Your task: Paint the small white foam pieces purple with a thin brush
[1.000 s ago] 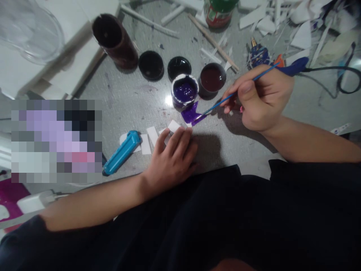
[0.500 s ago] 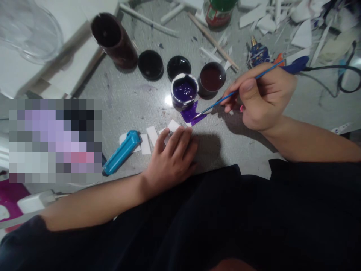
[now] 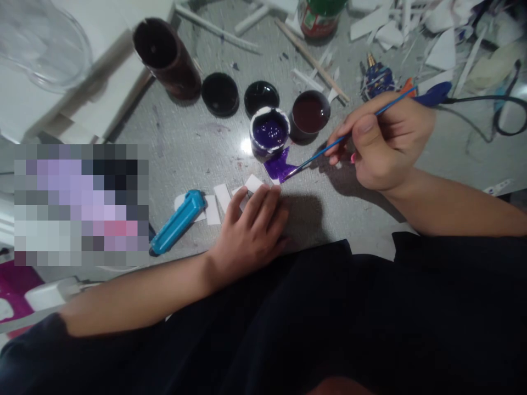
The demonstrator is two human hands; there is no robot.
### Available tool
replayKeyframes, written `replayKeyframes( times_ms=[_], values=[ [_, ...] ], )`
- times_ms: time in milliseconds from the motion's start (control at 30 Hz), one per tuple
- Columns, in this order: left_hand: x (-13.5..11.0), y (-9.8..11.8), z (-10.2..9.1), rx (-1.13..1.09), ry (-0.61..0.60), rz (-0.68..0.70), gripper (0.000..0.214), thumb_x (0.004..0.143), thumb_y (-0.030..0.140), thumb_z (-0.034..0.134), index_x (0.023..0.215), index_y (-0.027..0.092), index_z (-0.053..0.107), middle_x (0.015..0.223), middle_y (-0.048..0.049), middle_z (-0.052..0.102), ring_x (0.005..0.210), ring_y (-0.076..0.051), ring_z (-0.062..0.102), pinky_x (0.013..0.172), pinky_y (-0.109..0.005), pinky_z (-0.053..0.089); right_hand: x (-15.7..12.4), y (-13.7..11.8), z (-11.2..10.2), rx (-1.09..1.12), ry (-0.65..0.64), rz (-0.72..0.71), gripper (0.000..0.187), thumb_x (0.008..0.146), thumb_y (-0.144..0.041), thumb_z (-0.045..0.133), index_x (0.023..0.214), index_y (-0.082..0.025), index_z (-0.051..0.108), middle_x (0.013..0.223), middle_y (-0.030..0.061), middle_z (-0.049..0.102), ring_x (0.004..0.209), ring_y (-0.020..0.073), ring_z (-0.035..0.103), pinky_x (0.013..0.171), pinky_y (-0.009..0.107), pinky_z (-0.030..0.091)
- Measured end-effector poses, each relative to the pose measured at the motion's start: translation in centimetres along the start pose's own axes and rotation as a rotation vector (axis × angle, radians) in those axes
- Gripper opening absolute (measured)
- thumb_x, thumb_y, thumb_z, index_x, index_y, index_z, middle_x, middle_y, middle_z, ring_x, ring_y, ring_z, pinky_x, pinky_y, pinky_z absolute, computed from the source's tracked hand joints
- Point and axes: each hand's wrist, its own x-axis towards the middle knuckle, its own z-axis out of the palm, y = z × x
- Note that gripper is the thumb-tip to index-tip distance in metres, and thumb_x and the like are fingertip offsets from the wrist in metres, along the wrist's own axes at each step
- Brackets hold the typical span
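A brush tip on a purple piece beside an open paint jar.
The right hand [image 3: 391, 145] is closed around the thin blue brush [image 3: 325, 151], its bristles touching the purple piece [image 3: 275, 166], which lies on the table [image 3: 197, 153] just in front of the jar [image 3: 263, 151] of purple paint. The left hand [image 3: 255, 230] rests palm down with its fingers close together, fingertips at the piece's near edge; whether they pinch it, I cannot tell. White strips [image 3: 223, 196] lie by that hand, with the blue cutter [image 3: 179, 222] farther left.
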Motion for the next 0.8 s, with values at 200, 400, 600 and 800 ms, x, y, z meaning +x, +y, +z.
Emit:
replayKeyframes(
  times_ms=[200, 400, 600, 800],
  values=[
    [0.06, -0.16, -0.34, -0.014, -0.04, 0.004, 0.055, 0.113, 0.048, 0.073, 0.157, 0.015, 0.077, 0.167, -0.0234, 0.077, 0.155, -0.043, 0.071, 0.133, -0.06, 0.052, 0.05, 0.03, 0.1, 0.008, -0.047, 0.014, 0.037, 0.114, -0.053, 0.084, 0.094, -0.022, 0.086, 0.073, -0.0019, 0.079, 0.055, 0.0113, 0.077, 0.04, 0.02, 0.053],
    [0.01, -0.12, -0.18, 0.009, -0.02, 0.014, 0.053, 0.112, 0.048, 0.073, 0.153, 0.014, 0.078, 0.165, -0.0241, 0.078, 0.153, -0.043, 0.072, 0.133, -0.06, 0.052, 0.16, 0.13, 0.12, -0.005, 0.009, 0.009, 0.046, 0.11, -0.064, 0.085, 0.091, -0.022, 0.083, 0.072, -0.0034, 0.078, 0.052, 0.0102, 0.075, 0.039, 0.019, 0.053],
    [-0.12, -0.05, 0.01, -0.015, -0.022, -0.001, 0.055, 0.112, 0.047, 0.074, 0.155, 0.013, 0.078, 0.167, -0.025, 0.076, 0.155, -0.043, 0.071, 0.134, -0.062, 0.052, 0.1, -0.18, 0.31, -0.004, -0.031, -0.016, 0.035, 0.114, -0.053, 0.083, 0.095, -0.024, 0.087, 0.074, -0.0024, 0.081, 0.053, 0.0108, 0.077, 0.04, 0.018, 0.053],
    [-0.33, -0.1, -0.07, -0.046, -0.052, -0.015, 0.058, 0.109, 0.047, 0.079, 0.159, 0.017, 0.077, 0.172, -0.0232, 0.074, 0.158, -0.044, 0.07, 0.136, -0.063, 0.051, 0.07, -0.03, 0.79, 0.023, 0.039, -0.051, 0.032, 0.113, -0.055, 0.084, 0.099, -0.026, 0.089, 0.075, -0.005, 0.082, 0.054, 0.01, 0.078, 0.039, 0.017, 0.052]
  ],
)
